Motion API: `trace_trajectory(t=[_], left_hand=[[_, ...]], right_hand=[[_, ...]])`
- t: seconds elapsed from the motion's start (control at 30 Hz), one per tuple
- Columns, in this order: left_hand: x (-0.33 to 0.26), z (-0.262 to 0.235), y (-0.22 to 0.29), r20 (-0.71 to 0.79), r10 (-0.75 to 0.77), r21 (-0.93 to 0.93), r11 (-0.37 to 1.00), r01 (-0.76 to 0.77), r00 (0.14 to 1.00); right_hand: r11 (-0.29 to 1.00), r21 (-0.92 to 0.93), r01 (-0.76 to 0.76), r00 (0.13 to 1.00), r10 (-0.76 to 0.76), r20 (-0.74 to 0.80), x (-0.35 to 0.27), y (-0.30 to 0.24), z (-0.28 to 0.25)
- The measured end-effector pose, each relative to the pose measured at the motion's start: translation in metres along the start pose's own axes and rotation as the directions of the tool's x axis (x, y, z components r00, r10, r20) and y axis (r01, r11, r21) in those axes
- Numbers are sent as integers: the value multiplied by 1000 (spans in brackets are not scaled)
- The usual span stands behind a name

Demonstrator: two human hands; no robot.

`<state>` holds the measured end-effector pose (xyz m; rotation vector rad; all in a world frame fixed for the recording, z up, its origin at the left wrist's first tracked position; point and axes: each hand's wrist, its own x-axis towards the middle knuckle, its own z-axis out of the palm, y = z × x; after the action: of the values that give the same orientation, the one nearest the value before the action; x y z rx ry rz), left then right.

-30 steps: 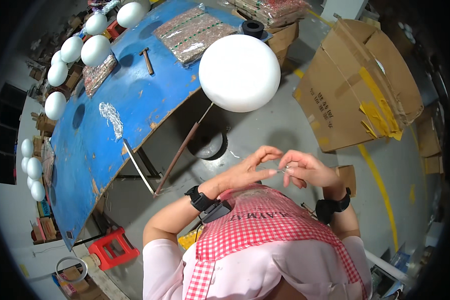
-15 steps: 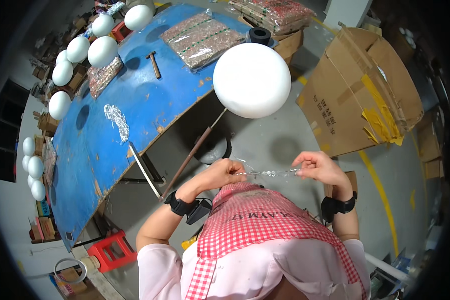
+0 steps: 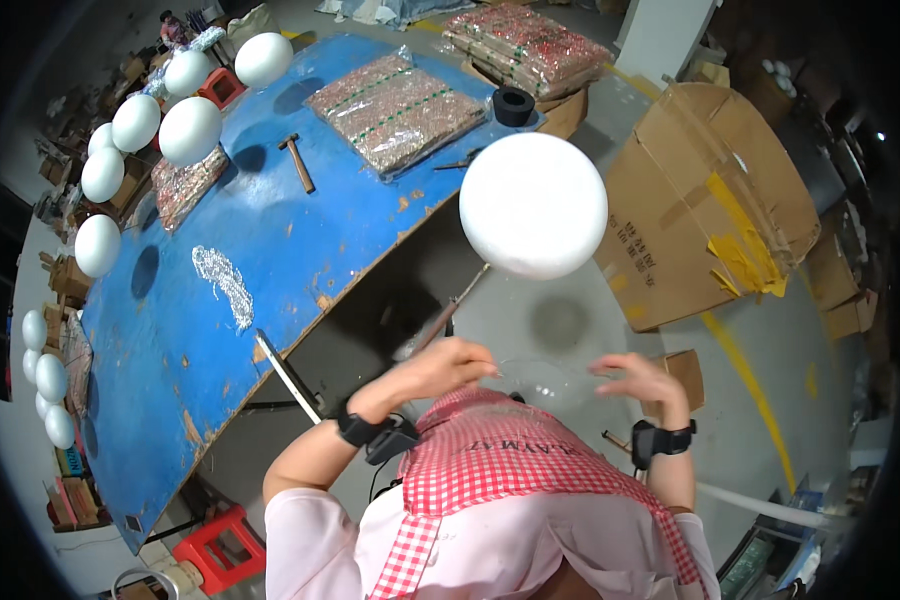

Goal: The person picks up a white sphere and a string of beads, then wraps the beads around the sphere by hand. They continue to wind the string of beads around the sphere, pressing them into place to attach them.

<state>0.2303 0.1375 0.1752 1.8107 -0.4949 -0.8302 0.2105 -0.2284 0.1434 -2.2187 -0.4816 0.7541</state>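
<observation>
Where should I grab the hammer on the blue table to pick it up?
Best by the wooden handle of the hammer, from above. It lies flat on the blue table with open space around it, and the long, thin handle probably suits fingers better than the small head.

The blue table [image 3: 200,330], its paint worn and chipped, runs from about twelve o'clock down to eight o'clock. On it lie a flat packet of glittery strips [image 3: 395,108] near twelve o'clock with a black tape roll [image 3: 514,105] just beside it at one o'clock, a hammer [image 3: 297,163] toward eleven o'clock, and a smear of silver glitter [image 3: 225,282] near the middle. White foam balls [image 3: 189,130] line its far edge from eleven round to nine o'clock, one of them by a smaller glittery packet [image 3: 185,185].
</observation>
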Motion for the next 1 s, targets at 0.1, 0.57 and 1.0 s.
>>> trace_trajectory(t=[0.1,0.57,1.0], left_hand=[[25,8,14,93,149,51,987,-154,985],[28,-61,-33,-85,52,-565,820,-91,995],[33,-75,-33,-221,105,-437,878,-195,970]], right_hand=[[733,658,172,981,-185,-51,46,-88,34],[732,674,94,925,186,-332,107,-135,60],[891,429,-150,942,260,-211,125,-144,60]])
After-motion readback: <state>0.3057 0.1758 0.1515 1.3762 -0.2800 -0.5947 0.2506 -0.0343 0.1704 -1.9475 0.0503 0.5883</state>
